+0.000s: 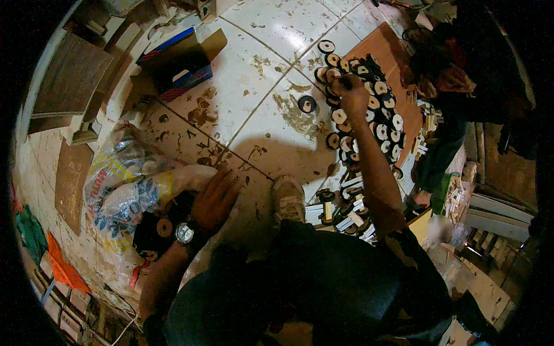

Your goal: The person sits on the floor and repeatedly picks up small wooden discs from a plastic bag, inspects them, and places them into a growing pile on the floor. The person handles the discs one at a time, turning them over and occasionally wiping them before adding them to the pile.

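Observation:
My right hand (352,97) reaches out over a spread of round wooden wheels with black rims (382,131). Its fingers are curled together among the wheels at the far left part of the group; a dark patch shows at the fingertips, too small to make out. One wheel (307,104) lies apart on the tiles, left of the others. My left hand (216,199) is open and holds nothing, its fingers stretched out beside a clear plastic sack with coloured print (135,187). A wristwatch (184,233) is on my left wrist.
White-and-wood pieces, some with wheels (349,214), lie right of my shoe (288,199). A brown board (401,63) lies under some wheels. An open blue cardboard box (193,81) stands at the far left. Another person's hands (444,81) show at the far right. Dirt marks the tiles.

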### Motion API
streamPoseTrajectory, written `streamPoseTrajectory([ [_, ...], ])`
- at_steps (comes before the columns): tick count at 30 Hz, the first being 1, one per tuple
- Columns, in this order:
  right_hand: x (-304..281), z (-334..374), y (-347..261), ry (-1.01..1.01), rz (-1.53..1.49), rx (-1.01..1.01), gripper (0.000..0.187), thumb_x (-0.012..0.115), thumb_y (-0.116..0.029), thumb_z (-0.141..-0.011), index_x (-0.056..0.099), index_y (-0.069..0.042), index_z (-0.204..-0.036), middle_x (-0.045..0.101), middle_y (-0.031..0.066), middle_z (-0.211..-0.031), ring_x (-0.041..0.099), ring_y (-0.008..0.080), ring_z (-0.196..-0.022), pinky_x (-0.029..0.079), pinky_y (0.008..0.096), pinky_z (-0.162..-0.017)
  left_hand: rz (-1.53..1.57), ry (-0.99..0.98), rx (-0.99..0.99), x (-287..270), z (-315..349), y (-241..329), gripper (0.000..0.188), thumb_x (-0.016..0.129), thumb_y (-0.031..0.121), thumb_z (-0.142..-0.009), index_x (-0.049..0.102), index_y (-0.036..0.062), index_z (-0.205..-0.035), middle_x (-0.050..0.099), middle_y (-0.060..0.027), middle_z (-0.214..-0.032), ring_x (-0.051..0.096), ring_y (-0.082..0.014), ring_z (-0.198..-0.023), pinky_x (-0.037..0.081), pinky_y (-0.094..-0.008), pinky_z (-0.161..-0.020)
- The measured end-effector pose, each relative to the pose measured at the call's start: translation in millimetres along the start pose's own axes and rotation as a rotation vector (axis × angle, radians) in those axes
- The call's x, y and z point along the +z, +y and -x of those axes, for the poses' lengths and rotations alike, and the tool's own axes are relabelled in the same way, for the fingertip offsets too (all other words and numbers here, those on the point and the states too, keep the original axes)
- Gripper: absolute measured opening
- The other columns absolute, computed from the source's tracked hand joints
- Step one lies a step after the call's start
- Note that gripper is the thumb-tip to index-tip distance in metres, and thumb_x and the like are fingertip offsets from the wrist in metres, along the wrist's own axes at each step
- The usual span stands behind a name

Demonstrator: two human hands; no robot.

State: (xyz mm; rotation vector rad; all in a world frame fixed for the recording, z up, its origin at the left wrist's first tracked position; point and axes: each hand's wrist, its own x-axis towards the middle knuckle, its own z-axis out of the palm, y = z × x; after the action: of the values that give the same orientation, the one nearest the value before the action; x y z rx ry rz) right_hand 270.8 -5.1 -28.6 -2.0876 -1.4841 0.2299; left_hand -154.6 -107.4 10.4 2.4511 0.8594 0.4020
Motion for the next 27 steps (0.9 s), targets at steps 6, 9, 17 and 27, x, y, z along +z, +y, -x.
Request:
streamPoseTrajectory([
  [6, 26, 20, 12, -0.049, 0.039, -0.05, 0.043, 0.066, -0.019, -0.079, 0.057, -0.008, -0.119, 0.059, 0.0203, -0.109, 0.058, 0.0389, -0.096, 0.051, 0.0435, -0.079, 0.067, 0.023, -0.106, 13, 11, 7, 0.047, 0.063, 0.007, -0.083, 0.049, 0.0043, -0.129, 0.052, -0.0191, -0.128, 0.045, -0.0371, -0.125, 0.043, -0.0468, -0.099],
  [9, 59, 63, -22, -0.395, 0.411, -0.325, 0.059, 0.07, -0.022, -0.074, 0.052, -0.018, -0.13, 0.056, 0.0163, -0.117, 0.053, 0.0352, -0.099, 0.046, 0.0411, -0.089, 0.086, 0.002, -0.113, 12, 7, 7, 0.047, 0.064, 0.008, -0.083, 0.05, 0.004, -0.128, 0.051, -0.0194, -0.129, 0.046, -0.0379, -0.124, 0.043, -0.0474, -0.099],
  [17, 53, 64, -41, -0.366, 0.522, -0.38, 0.045, 0.054, -0.021, -0.086, 0.052, -0.018, -0.131, 0.055, 0.0148, -0.123, 0.049, 0.0366, -0.106, 0.042, 0.0414, -0.095, -0.003, -0.022, -0.196, -2, 17, 2, 0.046, 0.065, 0.01, -0.083, 0.05, 0.0023, -0.125, 0.051, -0.0213, -0.128, 0.048, -0.0397, -0.121, 0.043, -0.0475, -0.099],
  [27, -16, 3, 14, 0.022, 0.907, -0.289, 0.048, 0.065, -0.024, -0.08, 0.056, -0.013, -0.126, 0.056, 0.0213, -0.119, 0.055, 0.0336, -0.1, 0.045, 0.0441, -0.087, 0.084, 0.107, -0.298, -19, 51, 11, 0.045, 0.068, 0.005, -0.075, 0.057, 0.0045, -0.119, 0.058, -0.0169, -0.116, 0.058, -0.0361, -0.105, 0.051, -0.042, -0.086],
])
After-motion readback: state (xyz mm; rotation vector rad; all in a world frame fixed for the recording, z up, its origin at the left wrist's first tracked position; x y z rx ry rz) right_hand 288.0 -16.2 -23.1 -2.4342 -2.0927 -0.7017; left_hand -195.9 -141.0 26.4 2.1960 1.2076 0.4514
